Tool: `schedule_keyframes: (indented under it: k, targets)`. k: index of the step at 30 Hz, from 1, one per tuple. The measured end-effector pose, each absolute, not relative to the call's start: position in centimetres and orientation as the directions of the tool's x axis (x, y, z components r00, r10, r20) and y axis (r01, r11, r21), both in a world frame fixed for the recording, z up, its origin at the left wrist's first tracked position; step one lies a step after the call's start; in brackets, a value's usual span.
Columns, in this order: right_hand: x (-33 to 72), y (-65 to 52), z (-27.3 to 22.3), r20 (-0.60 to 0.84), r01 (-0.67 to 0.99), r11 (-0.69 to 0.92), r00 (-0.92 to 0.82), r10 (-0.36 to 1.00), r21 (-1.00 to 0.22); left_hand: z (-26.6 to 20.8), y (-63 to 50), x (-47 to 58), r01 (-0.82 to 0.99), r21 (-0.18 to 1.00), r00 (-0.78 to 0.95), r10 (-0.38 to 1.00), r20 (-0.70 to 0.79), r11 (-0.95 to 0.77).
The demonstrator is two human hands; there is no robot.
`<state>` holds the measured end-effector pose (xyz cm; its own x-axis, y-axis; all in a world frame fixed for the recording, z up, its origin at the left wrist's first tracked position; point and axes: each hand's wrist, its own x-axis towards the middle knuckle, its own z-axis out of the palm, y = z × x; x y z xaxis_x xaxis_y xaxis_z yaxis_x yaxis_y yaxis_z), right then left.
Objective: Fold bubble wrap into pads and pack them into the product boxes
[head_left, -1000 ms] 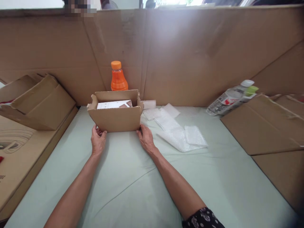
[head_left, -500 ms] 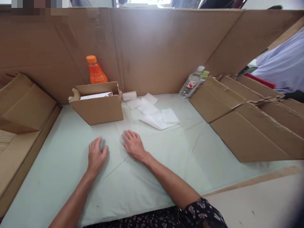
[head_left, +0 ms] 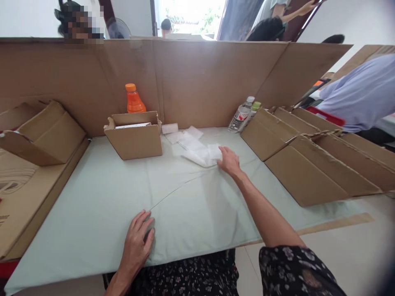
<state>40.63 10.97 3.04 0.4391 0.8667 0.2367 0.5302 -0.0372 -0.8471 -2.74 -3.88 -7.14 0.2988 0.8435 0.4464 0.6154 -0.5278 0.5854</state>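
Observation:
My left hand (head_left: 138,236) rests on the pale green cloth (head_left: 101,213) near the table's front edge, fingers loosely spread and holding nothing. Farther out, my right hand (head_left: 230,160) is at the right end of some white foam sheets (head_left: 194,150). Its thumb and forefinger stay apart, touching the edge of a small sheet on top. The other fingers of that hand are partly hidden. A thin dark line, thread or crease, runs across the cloth between the two hands. Behind the sheets on the left lies a small white foam roll (head_left: 170,128).
A cardboard box (head_left: 140,142) with a white item inside stands at the back left, an orange bottle (head_left: 135,100) behind it. Clear bottles (head_left: 242,115) lean at the back right beside cardboard bins (head_left: 308,168). Another bin (head_left: 58,135) is at left. A cardboard wall (head_left: 197,82) closes the back.
My right hand has moved right, from the bare cloth to the foam sheets. My left hand has drawn back toward the front edge. The camera view has tilted up.

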Motion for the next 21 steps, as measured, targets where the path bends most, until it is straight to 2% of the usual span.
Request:
schedule_keyframes:
  k: [5, 8, 10, 13, 15, 17, 19, 21]
  targets:
    - [41.3, 9.8, 3.3, 0.086, 0.222, -0.079, 0.645, 0.759, -0.972, -6.1, -3.7, -2.7, 0.529, 0.748, 0.199, 0.915, 0.350, -0.401]
    - [37.7, 5.7, 2.5, -0.028, 0.002, -0.041, 0.683, 0.730, -0.999, -4.8, -4.5, -1.8, 0.324, 0.936, 0.030, 0.990, 0.137, -0.139]
    - [34.0, 1.8, 1.7, -0.100, -0.139, -0.011, 0.651, 0.752, -0.990, -3.8, -5.2, -0.4, 0.178, 0.984, 0.005, 1.000, -0.021, 0.020]
    - [27.7, -4.9, 0.3, -0.187, -0.306, -0.007, 0.561, 0.807, -0.952, -2.3, -5.9, 2.3, -0.024, 0.982, 0.132, 0.974, -0.183, 0.188]
    - [23.9, -9.2, -0.5, -0.268, -0.430, -0.054, 0.456, 0.849, -0.901, -1.5, -6.0, 4.0, -0.232, 0.910, 0.260, 0.924, -0.282, 0.343]
    - [21.1, -12.6, -1.3, -0.349, -0.519, -0.167, 0.277, 0.895, -0.838, -1.0, -5.7, 5.0, -0.383, 0.804, 0.365, 0.874, -0.320, 0.454]
    - [19.6, -15.0, -2.0, -0.389, -0.477, -0.297, 0.106, 0.915, -0.827, -0.9, -5.1, 5.4, -0.428, 0.771, 0.389, 0.866, -0.314, 0.471]
    - [19.1, -16.5, -2.4, -0.390, -0.323, -0.360, 0.029, 0.921, -0.875, -1.2, -4.2, 5.2, -0.426, 0.780, 0.370, 0.875, -0.313, 0.459]
